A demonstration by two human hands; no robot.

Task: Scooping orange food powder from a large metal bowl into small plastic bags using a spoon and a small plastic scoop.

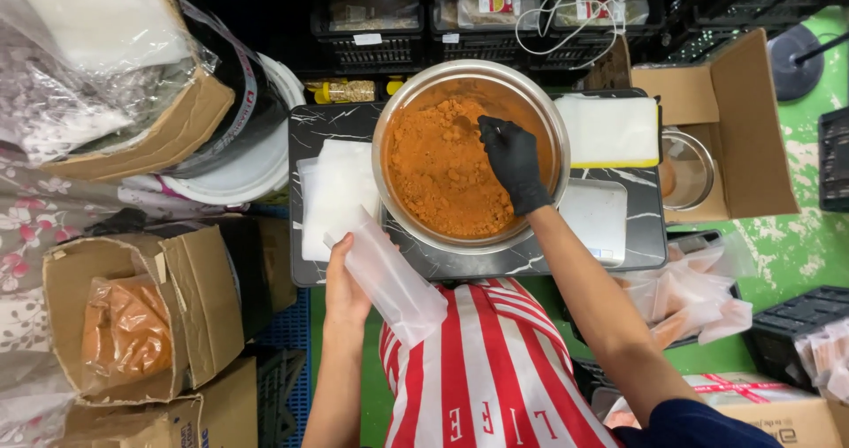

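My left hand (343, 289) grasps an empty clear bag (389, 275) just below the bowl's (389, 121) near-left rim. My right hand (513, 160), gloved black, sits inside the bowl on the orange powder (442, 169), fingers clenched on something small I cannot make out. White sheets (336, 191) lie left of the bowl.

Scene evenly and brightly lit from overhead; shadows kept soft. Glare noted on the steel bowl rim (386, 112). Slight barrel distortion seen at edges; focus sharp.
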